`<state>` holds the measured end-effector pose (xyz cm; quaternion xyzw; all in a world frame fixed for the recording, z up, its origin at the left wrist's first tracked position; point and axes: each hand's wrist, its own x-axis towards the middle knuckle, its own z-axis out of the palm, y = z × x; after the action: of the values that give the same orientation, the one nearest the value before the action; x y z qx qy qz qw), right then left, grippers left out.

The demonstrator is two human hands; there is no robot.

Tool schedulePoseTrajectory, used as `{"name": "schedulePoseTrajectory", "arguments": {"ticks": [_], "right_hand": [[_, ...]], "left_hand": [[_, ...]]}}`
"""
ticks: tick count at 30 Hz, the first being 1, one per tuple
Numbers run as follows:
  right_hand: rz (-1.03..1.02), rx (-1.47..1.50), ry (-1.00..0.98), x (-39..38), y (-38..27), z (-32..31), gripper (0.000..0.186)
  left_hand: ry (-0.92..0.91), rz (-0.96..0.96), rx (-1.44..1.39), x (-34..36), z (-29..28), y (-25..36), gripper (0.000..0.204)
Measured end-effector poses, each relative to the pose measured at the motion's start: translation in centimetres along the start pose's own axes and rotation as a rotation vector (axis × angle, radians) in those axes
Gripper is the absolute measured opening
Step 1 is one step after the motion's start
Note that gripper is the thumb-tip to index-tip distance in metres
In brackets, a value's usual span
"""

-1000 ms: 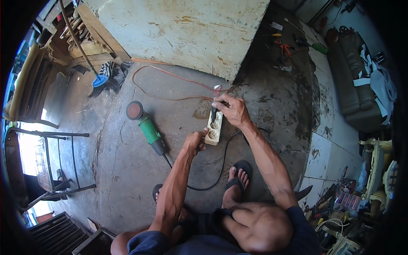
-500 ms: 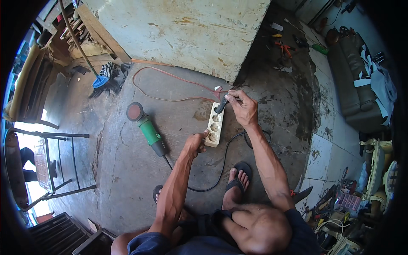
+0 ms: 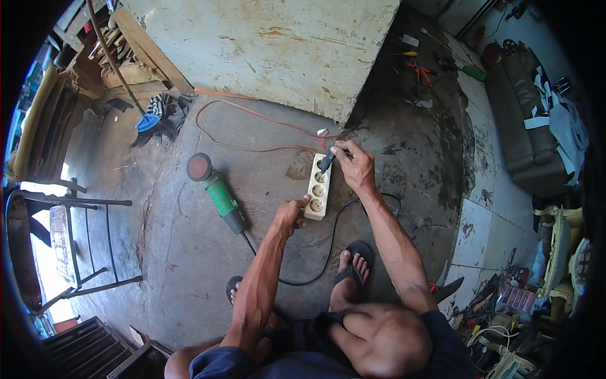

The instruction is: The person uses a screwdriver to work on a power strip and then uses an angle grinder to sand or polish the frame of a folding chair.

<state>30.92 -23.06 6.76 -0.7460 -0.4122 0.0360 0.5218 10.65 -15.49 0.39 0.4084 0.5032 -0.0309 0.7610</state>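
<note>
My left hand [image 3: 291, 211] grips the lower left side of a cream power strip [image 3: 317, 199] on the concrete floor. With my right hand [image 3: 356, 164] I pinch a black plug [image 3: 326, 158] at the strip's top socket; whether its pins are seated I cannot tell. A thin reddish cord [image 3: 240, 148] loops from the strip's far end. To the left of the strip lies a green angle grinder [image 3: 221, 199] with a brownish disc; its black cable [image 3: 297, 282] curves over the floor beside my sandalled feet.
A scuffed pale panel [image 3: 259, 50] stands ahead. A broom [image 3: 148, 122] and metal-framed chair [image 3: 107, 240] are on the left. Scattered tools [image 3: 420, 69] lie back right. A grey sofa [image 3: 524, 151], cream chair parts [image 3: 558, 252] and a tool pile [image 3: 499, 309] line the right side.
A second ago my right hand covered the strip's upper end with the plug upright. It has since shifted up and right, then slightly back left; the plug now tilts, showing the upper sockets.
</note>
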Motion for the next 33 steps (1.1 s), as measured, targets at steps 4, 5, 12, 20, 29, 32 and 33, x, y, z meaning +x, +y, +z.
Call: {"name": "schedulePoseTrajectory", "arguments": {"ticks": [4,5,12,20,29,32,33], "right_hand": [[-0.004,0.004,-0.039,0.0,-0.6,-0.1,0.02],[-0.005,0.003,-0.04,-0.1,-0.5,-0.1,0.02],[0.01,0.053,0.224,0.5,-2.5,-2.3,0.017],[0.43,-0.611,-0.045,-4.6,5.4,-17.3,0.021],[0.12,-0.526,-0.089,-4.8,2.9,-10.1,0.031],[-0.134,-0.513,-0.383,-2.4,2.0,-3.0,0.043],[-0.192,-0.585,-0.465,-1.3,1.8,-1.0,0.039]], "left_hand": [[-0.009,-0.022,-0.001,-0.5,0.5,0.3,0.04],[-0.008,-0.022,-0.011,-0.4,0.6,0.3,0.04],[0.029,0.002,0.023,0.4,-0.2,-0.3,0.042],[0.083,0.087,0.234,0.7,-0.4,-1.4,0.057],[0.62,0.677,0.903,0.0,2.0,-4.6,0.075],[0.579,0.635,1.062,-2.0,5.8,-3.2,0.068],[0.583,0.639,1.055,-1.8,6.0,-3.1,0.068]]}}
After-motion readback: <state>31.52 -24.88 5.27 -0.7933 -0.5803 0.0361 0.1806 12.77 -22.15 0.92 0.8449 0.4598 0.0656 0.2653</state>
